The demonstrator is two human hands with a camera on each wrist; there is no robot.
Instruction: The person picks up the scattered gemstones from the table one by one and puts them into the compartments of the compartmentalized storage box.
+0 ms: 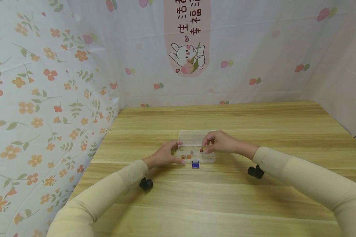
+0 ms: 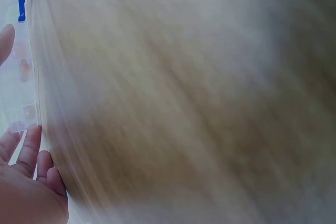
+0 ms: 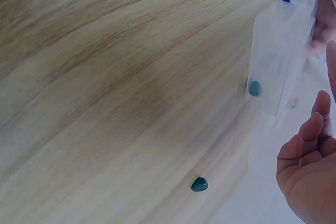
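A clear plastic compartment box [image 1: 209,161] lies on the table with its lid [image 1: 190,135] raised at the back and a blue latch [image 1: 195,164] at the front. My left hand [image 1: 165,154] grips the box's left end, thumb at the front edge and fingers behind. Orange stones [image 1: 189,157] sit in the front left compartments; a reddish stone [image 1: 201,150] lies farther right. Over the right part of the box, my right hand [image 1: 222,142] pinches a small yellowish stone [image 1: 204,148], mostly covered by the fingertips. The right wrist view shows its curled outer fingers [image 3: 310,137].
In the right wrist view a dark green stone [image 3: 199,184] lies on the wood table [image 1: 225,204], and another green stone [image 3: 254,88] shows by the box's edge. Black wrist mounts [image 1: 146,184] hang under both forearms. A printed curtain [image 1: 240,49] stands behind the table.
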